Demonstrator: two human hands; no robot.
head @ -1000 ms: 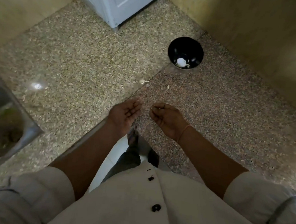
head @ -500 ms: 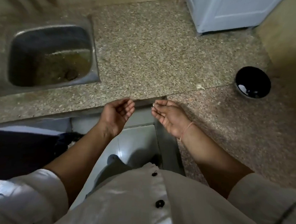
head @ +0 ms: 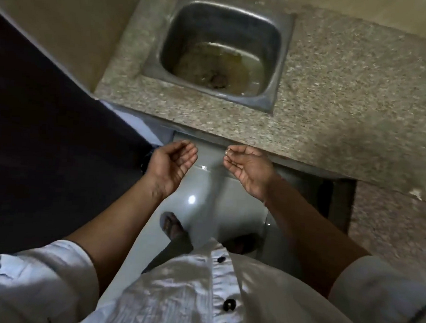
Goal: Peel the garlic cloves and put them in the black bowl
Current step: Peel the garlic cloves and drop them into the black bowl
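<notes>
My left hand [head: 170, 162] and my right hand [head: 247, 167] hover side by side in front of the counter edge, palms up. The fingers of both are loosely curled and nothing is in either hand. A thin ring shows on a finger of my right hand. The black bowl and the garlic cloves are out of view.
A steel sink [head: 277, 63] with dirty water and debris at its drain is set in the speckled granite counter [head: 335, 94] straight ahead. A small white scrap [head: 415, 193] lies on the counter at the right. Grey floor tiles [head: 205, 186] and my sandalled foot [head: 172, 225] are below.
The view has swung left from the black bowl to the sink, so the bowl has left the frame. Both hands stay palms up and hold nothing, now off the counter over the floor.
</notes>
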